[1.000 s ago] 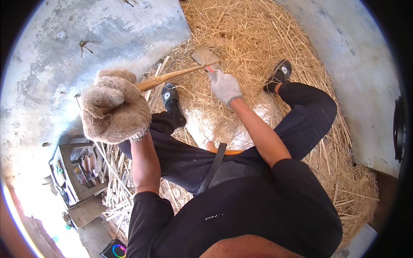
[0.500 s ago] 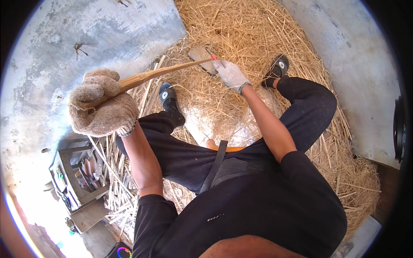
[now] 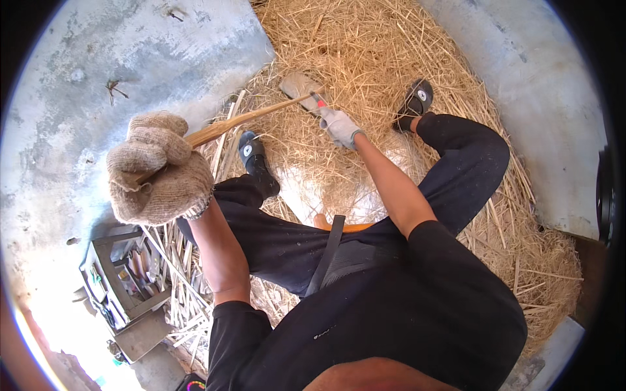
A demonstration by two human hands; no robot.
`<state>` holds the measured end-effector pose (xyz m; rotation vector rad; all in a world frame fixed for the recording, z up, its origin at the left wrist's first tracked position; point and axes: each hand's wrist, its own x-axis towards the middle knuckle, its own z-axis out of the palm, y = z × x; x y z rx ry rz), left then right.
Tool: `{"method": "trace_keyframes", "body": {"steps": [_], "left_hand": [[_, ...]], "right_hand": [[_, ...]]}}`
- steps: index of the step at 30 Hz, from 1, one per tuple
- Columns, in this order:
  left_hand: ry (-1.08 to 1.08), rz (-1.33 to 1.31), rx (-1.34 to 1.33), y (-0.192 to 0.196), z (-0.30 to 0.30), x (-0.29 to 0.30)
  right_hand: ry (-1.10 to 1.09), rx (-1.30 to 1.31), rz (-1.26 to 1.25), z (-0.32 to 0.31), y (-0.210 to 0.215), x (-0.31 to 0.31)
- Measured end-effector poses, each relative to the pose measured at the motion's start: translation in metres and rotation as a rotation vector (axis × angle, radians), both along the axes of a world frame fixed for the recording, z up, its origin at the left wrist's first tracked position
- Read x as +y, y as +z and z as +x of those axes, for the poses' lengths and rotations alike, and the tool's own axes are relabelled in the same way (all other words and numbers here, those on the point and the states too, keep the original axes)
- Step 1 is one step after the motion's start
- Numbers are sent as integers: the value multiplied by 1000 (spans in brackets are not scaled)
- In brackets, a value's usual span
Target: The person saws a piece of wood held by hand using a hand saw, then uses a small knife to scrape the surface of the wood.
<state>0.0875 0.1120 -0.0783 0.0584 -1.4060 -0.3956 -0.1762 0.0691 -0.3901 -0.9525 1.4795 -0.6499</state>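
Observation:
My left hand (image 3: pixel 160 171), in a thick knitted glove, is closed round the near end of a long, pale bamboo strip (image 3: pixel 251 116). The strip slants away to the right, over the shavings, and its far end reaches my right hand (image 3: pixel 340 128). That hand wears a thinner pale glove and is closed on a small red-handled knife (image 3: pixel 319 102). The knife is at the strip's far tip; its blade is small and partly hard to make out. Just beyond lies a flat grey-brown slab (image 3: pixel 298 86) on the shavings.
Curly straw-coloured shavings (image 3: pixel 365 58) cover the floor between my feet. Loose split strips (image 3: pixel 189 287) lie left of my legs beside a wooden box (image 3: pixel 140 305) of small items. Pale walls or boards (image 3: pixel 163 58) stand at both sides. An orange piece (image 3: pixel 357 227) shows at my lap.
My right hand has drawn back toward me a little, and the knife with it. My left hand has lowered slightly toward me, still gripping the strip.

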Motion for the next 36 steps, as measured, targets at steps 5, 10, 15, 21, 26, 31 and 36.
{"method": "trace_keyframes", "body": {"steps": [5,10,15,21,26,31,36], "left_hand": [[20,85,145,-9,-5,3],[94,69,78,-6,-2,8],[27,-63,-63,-1,-3,-3],[130,85,41,5,3,4],[162,-94,-190,4,19,-7],[113,-48,-64,-10,16,-5],[82,-16,-65,-11,12,3]], "right_hand": [[-148,-23,-145,-10,15,-2],[-109,504,-468,29,89,17],[329,821,39,-24,-30,11],[87,664,84,-21,-51,17],[-109,206,-367,41,127,34],[111,105,-690,81,215,91],[55,332,-642,82,190,88]]}}
